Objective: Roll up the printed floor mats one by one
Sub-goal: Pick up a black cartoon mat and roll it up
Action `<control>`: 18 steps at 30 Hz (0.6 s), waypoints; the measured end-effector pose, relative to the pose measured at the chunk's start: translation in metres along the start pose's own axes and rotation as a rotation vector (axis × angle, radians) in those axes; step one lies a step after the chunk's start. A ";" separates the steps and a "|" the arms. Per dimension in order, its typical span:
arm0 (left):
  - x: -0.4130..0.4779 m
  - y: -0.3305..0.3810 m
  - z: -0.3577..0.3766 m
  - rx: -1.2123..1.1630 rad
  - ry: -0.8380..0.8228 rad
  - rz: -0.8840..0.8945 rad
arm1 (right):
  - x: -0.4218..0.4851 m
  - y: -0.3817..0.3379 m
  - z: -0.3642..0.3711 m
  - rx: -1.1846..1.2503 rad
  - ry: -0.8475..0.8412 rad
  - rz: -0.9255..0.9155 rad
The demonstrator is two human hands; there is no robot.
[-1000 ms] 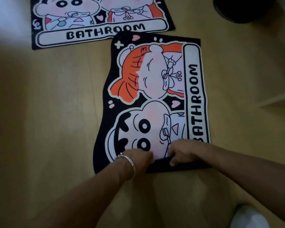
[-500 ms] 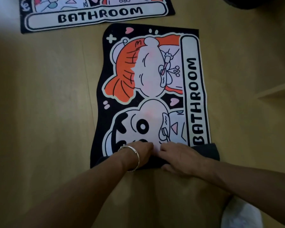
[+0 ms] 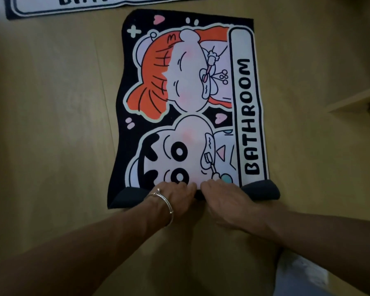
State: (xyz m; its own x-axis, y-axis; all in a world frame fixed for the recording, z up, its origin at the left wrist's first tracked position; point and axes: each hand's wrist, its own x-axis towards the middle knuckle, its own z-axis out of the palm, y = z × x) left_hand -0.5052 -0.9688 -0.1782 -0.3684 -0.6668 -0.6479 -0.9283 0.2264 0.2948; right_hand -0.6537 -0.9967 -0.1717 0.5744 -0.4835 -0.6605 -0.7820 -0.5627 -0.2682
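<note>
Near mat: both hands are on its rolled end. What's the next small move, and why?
Probably roll the rolled end forward over the print by a part-turn. Only a thin roll is formed at the near edge, most of the near mat lies flat ahead, and the left hand and right hand sit side by side on the roll's middle, placed to push it.

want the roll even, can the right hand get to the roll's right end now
Likely yes. The right hand grips the mat mid-roll, and the rolled right end lies bare just beside it, with nothing in between.
</note>
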 end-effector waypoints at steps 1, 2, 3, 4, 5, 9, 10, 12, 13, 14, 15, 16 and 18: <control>-0.002 0.002 0.002 0.012 -0.024 0.012 | -0.002 -0.001 0.005 -0.023 -0.005 0.003; -0.004 0.005 0.004 0.034 -0.042 0.026 | -0.003 -0.001 0.010 -0.047 -0.019 0.003; -0.007 0.007 0.006 0.066 -0.049 0.041 | -0.005 -0.001 0.014 -0.063 -0.042 0.006; -0.009 0.009 0.009 0.106 -0.044 0.054 | -0.005 -0.001 0.017 -0.072 -0.068 0.010; -0.010 0.011 0.011 0.142 -0.039 0.064 | -0.005 -0.001 0.019 -0.073 -0.090 0.009; -0.006 0.013 0.017 0.205 0.024 0.029 | -0.002 -0.002 0.016 -0.020 -0.114 0.003; -0.005 0.013 0.017 0.206 0.061 0.005 | -0.001 -0.002 0.014 -0.008 -0.112 0.002; -0.004 0.015 0.018 0.175 0.092 -0.043 | 0.001 -0.002 0.011 -0.007 -0.122 0.003; -0.003 0.015 0.019 0.154 0.083 -0.064 | 0.001 -0.002 0.010 -0.025 -0.125 0.001; -0.001 0.016 0.019 0.141 0.068 -0.076 | 0.002 -0.002 0.009 -0.058 -0.127 -0.005; 0.000 0.015 0.019 0.138 0.046 -0.082 | 0.003 -0.003 0.008 -0.096 -0.131 -0.010; 0.001 0.015 0.019 0.140 0.022 -0.083 | 0.004 -0.003 0.007 -0.125 -0.148 -0.013; 0.003 0.014 0.018 0.141 -0.008 -0.076 | 0.007 -0.003 0.005 -0.118 -0.206 -0.012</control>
State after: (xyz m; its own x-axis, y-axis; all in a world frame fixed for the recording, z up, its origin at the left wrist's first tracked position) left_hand -0.5196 -0.9547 -0.1885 -0.2968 -0.6805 -0.6700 -0.9511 0.2733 0.1439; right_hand -0.6487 -0.9957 -0.1790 0.5127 -0.3359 -0.7901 -0.7345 -0.6481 -0.2012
